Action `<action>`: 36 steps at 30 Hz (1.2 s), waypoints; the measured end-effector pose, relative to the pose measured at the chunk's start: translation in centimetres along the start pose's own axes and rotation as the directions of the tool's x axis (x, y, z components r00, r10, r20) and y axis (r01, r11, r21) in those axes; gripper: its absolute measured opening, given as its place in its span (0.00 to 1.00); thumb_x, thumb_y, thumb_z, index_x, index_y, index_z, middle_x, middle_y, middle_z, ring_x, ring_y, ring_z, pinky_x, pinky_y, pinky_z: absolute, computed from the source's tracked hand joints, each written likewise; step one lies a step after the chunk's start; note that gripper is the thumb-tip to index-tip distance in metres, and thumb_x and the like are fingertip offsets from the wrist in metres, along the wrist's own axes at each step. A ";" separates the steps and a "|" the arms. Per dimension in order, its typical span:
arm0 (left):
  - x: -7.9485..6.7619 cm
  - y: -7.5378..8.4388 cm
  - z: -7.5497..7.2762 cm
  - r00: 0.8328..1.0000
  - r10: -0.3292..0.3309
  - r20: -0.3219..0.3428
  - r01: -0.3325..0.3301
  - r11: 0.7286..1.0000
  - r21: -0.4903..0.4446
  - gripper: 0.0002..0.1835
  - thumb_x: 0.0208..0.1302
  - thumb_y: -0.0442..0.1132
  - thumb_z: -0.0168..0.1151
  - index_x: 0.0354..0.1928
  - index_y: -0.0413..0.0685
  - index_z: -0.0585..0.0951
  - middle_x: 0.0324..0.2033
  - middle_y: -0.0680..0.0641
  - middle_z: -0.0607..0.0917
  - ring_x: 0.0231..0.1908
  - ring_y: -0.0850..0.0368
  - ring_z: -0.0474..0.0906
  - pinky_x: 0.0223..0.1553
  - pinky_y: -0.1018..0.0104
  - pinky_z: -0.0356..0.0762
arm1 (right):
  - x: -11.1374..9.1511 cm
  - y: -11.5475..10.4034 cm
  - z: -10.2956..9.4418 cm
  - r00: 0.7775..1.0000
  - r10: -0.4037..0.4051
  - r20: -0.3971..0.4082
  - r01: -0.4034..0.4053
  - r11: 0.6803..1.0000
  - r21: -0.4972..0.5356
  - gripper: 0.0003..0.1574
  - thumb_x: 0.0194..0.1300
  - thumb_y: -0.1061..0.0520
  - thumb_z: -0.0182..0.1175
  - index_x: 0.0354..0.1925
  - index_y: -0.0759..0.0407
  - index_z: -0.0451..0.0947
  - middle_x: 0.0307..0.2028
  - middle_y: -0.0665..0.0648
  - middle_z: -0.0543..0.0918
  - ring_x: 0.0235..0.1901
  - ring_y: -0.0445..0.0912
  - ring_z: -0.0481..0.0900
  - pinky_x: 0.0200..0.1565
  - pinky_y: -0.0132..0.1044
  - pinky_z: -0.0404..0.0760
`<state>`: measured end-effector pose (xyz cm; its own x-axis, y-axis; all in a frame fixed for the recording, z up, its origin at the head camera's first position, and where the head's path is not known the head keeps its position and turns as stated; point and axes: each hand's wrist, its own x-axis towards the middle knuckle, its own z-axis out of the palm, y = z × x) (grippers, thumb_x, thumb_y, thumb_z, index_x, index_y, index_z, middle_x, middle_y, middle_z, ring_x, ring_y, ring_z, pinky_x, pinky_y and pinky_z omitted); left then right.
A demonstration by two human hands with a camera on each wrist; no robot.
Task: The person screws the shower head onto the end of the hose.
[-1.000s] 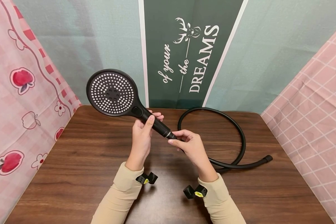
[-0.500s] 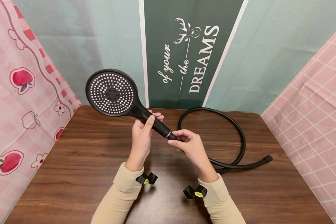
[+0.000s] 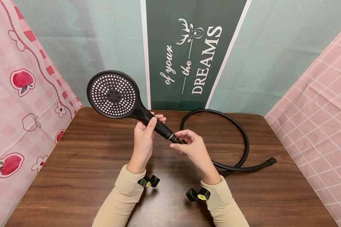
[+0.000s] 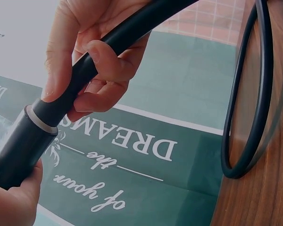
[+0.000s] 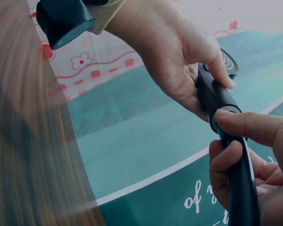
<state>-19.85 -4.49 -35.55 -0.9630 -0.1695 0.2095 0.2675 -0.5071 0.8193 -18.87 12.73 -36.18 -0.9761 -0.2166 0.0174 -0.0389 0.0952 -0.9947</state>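
Note:
A black handheld shower head (image 3: 113, 94) with white nozzles is held up over the table, its round face toward the head camera. My left hand (image 3: 145, 135) grips its handle (image 3: 162, 129), thumb lying along the front. At the handle's lower end, my right hand (image 3: 191, 145) pinches the hose's end fitting (image 4: 56, 103) between thumb and fingers. A pale ring (image 4: 40, 120) shows where handle and fitting meet in the left wrist view. From there the black shower hose (image 3: 245, 138) runs behind my right hand and loops on the table.
The hose's free end (image 3: 271, 161) lies on the right of the brown wooden table (image 3: 88, 176). A green printed curtain (image 3: 199, 63) hangs behind, with pink cloths (image 3: 321, 94) at the sides. Each wrist wears a small black camera (image 3: 198, 194).
The fingers and thumb of my right hand have shifted slightly on the hose fitting, showing more of it. The left hand and shower head stay almost in place.

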 end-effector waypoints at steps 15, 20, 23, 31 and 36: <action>0.0 -0.1 0.1 1.000 0.005 -0.008 -0.005 1.000 0.002 0.10 0.75 0.33 0.51 0.54 0.41 0.68 0.41 0.49 0.87 0.44 0.60 0.87 0.59 0.62 0.81 | -0.1 0.1 0.0 0.999 -0.008 -0.045 0.007 1.000 -0.012 0.20 0.52 0.67 0.74 0.45 0.67 0.82 0.39 0.53 0.86 0.23 0.41 0.75 0.25 0.29 0.78; -0.1 -0.1 0.1 1.000 0.010 -0.007 -0.010 1.000 0.003 0.10 0.75 0.34 0.52 0.53 0.41 0.69 0.41 0.48 0.87 0.44 0.60 0.87 0.59 0.62 0.81 | 0.0 0.2 0.0 0.999 -0.008 -0.047 0.008 1.000 -0.020 0.20 0.52 0.66 0.74 0.45 0.66 0.83 0.38 0.53 0.87 0.22 0.40 0.75 0.24 0.29 0.78; -0.1 -0.1 0.1 1.000 0.009 -0.005 -0.009 1.000 0.006 0.10 0.75 0.35 0.52 0.53 0.42 0.68 0.41 0.50 0.87 0.45 0.60 0.87 0.59 0.62 0.81 | 0.0 0.2 -0.1 0.999 -0.004 -0.047 0.003 1.000 -0.027 0.20 0.52 0.66 0.74 0.45 0.66 0.83 0.37 0.54 0.86 0.21 0.41 0.75 0.24 0.29 0.77; 0.0 -0.2 0.1 1.000 0.007 -0.006 -0.007 1.000 0.015 0.15 0.75 0.33 0.50 0.57 0.33 0.65 0.41 0.50 0.87 0.45 0.60 0.87 0.60 0.61 0.81 | 0.1 0.1 -0.1 0.999 0.016 -0.048 -0.019 0.998 -0.054 0.20 0.52 0.64 0.75 0.45 0.65 0.84 0.36 0.58 0.87 0.22 0.45 0.76 0.23 0.29 0.76; 0.0 -0.2 0.1 1.000 0.011 -0.005 -0.011 1.000 0.018 0.11 0.75 0.33 0.50 0.55 0.38 0.67 0.41 0.50 0.87 0.45 0.60 0.87 0.60 0.61 0.80 | 0.2 0.1 -0.1 0.999 0.022 -0.047 -0.025 0.998 -0.063 0.19 0.53 0.63 0.74 0.45 0.64 0.84 0.36 0.58 0.87 0.22 0.44 0.76 0.24 0.29 0.78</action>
<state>-19.89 -4.35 -35.66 -0.9597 -0.1795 0.2162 0.2778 -0.4895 0.8266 -19.05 12.81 -36.27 -0.9857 -0.1686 0.0004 -0.0280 0.1613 -0.9865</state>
